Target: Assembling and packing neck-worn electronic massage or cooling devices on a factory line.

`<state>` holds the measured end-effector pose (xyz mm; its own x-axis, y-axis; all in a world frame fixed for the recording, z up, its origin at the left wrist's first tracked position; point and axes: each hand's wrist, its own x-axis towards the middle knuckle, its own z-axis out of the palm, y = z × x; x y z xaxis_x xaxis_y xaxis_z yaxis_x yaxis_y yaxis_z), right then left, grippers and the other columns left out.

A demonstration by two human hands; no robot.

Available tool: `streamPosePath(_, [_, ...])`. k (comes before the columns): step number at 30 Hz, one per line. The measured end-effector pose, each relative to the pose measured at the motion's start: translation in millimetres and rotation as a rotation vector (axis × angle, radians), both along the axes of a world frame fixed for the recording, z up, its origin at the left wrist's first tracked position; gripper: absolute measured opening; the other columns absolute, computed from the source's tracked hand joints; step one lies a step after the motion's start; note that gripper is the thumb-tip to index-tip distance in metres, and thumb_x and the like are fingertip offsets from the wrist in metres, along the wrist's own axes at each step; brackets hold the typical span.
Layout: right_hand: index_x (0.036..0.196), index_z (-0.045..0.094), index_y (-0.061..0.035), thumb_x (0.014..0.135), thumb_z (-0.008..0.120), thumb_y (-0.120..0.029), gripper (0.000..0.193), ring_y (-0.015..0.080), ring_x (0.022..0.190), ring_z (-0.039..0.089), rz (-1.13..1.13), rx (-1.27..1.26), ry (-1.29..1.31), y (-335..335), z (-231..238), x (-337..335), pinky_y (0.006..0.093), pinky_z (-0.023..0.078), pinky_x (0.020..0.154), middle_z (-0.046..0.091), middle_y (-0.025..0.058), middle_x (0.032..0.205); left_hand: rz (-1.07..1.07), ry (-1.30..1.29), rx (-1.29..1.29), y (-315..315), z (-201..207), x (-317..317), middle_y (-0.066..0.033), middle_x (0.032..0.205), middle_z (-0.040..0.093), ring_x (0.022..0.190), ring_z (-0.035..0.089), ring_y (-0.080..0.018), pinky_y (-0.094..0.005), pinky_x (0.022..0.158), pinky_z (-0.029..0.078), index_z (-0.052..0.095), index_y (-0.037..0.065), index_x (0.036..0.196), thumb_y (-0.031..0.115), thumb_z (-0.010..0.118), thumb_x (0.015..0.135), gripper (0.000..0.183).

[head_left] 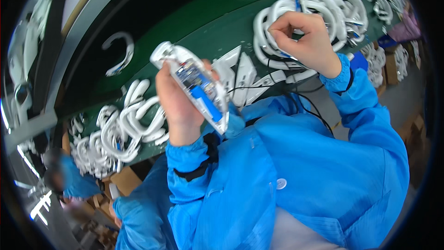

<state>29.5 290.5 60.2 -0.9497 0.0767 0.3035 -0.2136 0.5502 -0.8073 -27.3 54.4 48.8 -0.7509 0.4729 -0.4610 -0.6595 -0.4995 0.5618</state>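
My left hand [178, 102] is closed around an elongated white plastic housing [163, 51], held tilted in front of my chest. Its open side faces up and shows a circuit board [188, 75] and a blue battery-like block [206, 103]. My right hand [307, 39] is raised over a stack of white curved tubes [263, 32]. Its thumb and forefinger are pinched together; anything between them is too small to make out. Between the hands, flat white plastic shells [247, 74] lie on the green bench [203, 44], with a thin black cable [245, 87] running across them.
More white curved parts [122, 129] are heaped at the left. Single curved pieces [125, 53] lie on the dark surface beyond the bench. At lower left sits a co-worker's blue sleeve [138, 220], near cardboard boxes [126, 181]. A black cable [319, 113] hangs beside my right side.
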Motion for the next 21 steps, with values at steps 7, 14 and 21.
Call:
streamPosePath(7, [0.09,0.065,-0.0035,0.076,0.063,-0.006,0.015,0.0155,0.059,0.06,0.016,0.059,0.118,-20,-12,27,0.0252,0.046,0.052,0.063,0.0057,0.071,-0.096,0.12,-0.05,24,-9,2,-0.0154,0.083,0.057,0.072,0.056,-0.027,-0.0369,0.062,0.047,0.047,0.003,0.097,0.034,0.02,0.092,0.042])
streamPosePath(14, [0.087,0.065,-0.0079,0.071,0.066,-0.014,0.017,0.0187,0.063,0.062,0.101,0.315,0.329,-44,-15,10,0.0277,0.05,0.053,0.063,0.0036,0.072,0.029,0.072,-0.168,55,11,13,-0.0128,0.079,0.06,0.07,0.058,-0.0195,-0.0314,0.061,0.047,0.048,0.003,0.097,0.036,0.022,0.093,0.042])
streamPosePath(21, [0.082,0.065,-0.0082,0.07,0.066,-0.015,0.013,0.0174,0.062,0.062,0.175,0.383,0.376,-45,-15,6,0.0276,0.049,0.052,0.062,0.0031,0.069,0.078,0.159,-0.215,53,8,16,-0.0128,0.076,0.06,0.063,0.058,-0.0185,-0.0292,0.055,0.048,0.046,0.004,0.095,0.034,0.024,0.094,0.037])
